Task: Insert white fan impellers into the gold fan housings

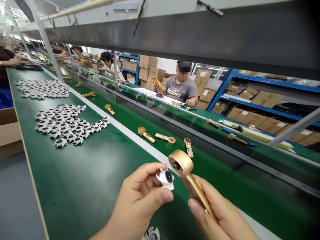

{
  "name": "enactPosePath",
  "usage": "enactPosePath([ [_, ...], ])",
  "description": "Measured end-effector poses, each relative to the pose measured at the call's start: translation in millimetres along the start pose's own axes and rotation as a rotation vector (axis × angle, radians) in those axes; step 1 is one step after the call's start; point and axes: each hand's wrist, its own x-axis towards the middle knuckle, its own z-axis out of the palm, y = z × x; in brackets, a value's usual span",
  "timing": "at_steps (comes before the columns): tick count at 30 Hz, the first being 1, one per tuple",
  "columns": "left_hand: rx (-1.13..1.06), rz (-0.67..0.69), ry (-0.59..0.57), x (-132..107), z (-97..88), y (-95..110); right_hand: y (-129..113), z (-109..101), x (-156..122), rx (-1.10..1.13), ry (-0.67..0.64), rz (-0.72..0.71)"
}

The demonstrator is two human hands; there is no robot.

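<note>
My left hand (140, 196) pinches a small white fan impeller (166, 178) with a black centre between thumb and fingers. My right hand (220, 216) grips the handle of a gold handheld fan body (186, 173), whose round head points up and left and shows a small motor inside. The impeller sits just left of the gold head, almost touching it. Both are held above the near edge of the green conveyor belt (82, 186).
Two heaps of white impellers (67, 125) lie on the belt to the left. Several gold fan bodies (146, 134) rest along the white strip and the far lane. Across the line, seated people work; behind them, blue shelves hold cardboard boxes (267, 98). A dark overhead beam runs above.
</note>
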Motion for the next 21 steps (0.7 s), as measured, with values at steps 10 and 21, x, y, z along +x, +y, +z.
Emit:
enactPosePath([
  [10, 0.181, 0.196, 0.060, -2.5, -4.9, -2.5, 15.8, -4.7, 2.5, -0.292, -0.059, -0.165],
  [21, 0.204, 0.093, 0.048, 1.2, -7.8, -3.2, 21.0, -3.1, 8.2, -0.387, -0.084, -0.253],
])
